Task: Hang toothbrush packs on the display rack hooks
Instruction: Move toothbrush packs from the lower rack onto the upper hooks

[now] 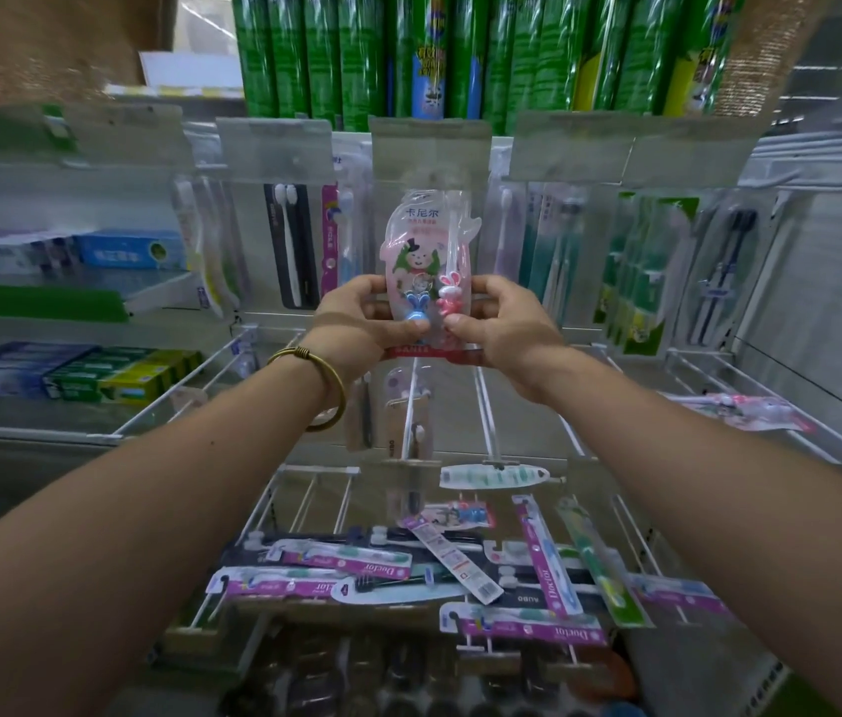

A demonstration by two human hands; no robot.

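I hold a pink children's toothbrush pack (426,251) upright in front of the middle hook's clear label holder (429,147). The pack shows a cartoon bear, with a blue and a pink bunny-shaped brush handle at its bottom. My left hand (362,323) grips the pack's lower left edge, and my right hand (501,328) grips its lower right edge. The pack's top reaches up to about the hook's tip; whether it is on the hook I cannot tell. Several loose toothbrush packs (408,571) lie in a pile on the lower wire rack.
Toothbrush packs (294,245) hang on hooks left and right of the middle one. Green wrapped packages (460,54) stand on the shelf above. Toothpaste boxes (72,375) fill the left shelves. White bare hooks (486,406) stick out below my hands. Another pink pack (750,411) lies at the right.
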